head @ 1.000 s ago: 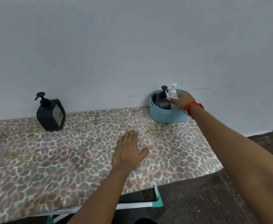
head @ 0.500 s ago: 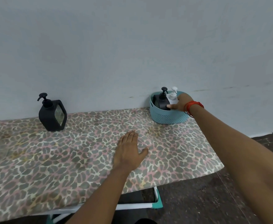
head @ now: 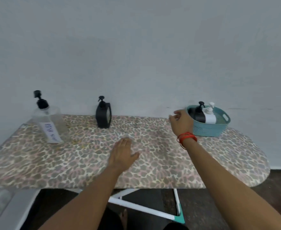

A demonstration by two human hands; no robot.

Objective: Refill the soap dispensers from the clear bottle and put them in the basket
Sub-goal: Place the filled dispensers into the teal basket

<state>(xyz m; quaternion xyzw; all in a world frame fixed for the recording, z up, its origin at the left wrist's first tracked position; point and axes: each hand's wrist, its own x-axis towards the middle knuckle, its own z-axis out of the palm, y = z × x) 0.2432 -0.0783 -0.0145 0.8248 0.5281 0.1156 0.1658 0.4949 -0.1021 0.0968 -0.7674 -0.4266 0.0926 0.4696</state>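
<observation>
A teal basket (head: 210,129) stands at the table's back right. Inside it are a black dispenser (head: 198,113) and a white dispenser (head: 209,116), both upright. My right hand (head: 180,122), with a red thread on the wrist, hovers just left of the basket, fingers apart and holding nothing. My left hand (head: 122,154) lies flat on the table near the middle. A second black dispenser (head: 103,116) stands by the wall at centre left. The clear bottle (head: 47,123) with a black pump and a white label stands at the far left.
The table (head: 169,163) has a leopard-print cover and a rounded right end, against a pale wall. White frame legs with teal feet (head: 179,216) show below its front edge. A grey object (head: 6,208) sits at the lower left.
My right hand has let go of the white dispenser in the basket and drawn back to the left. The view has swung left, bringing the clear bottle into sight. My left hand stays flat.
</observation>
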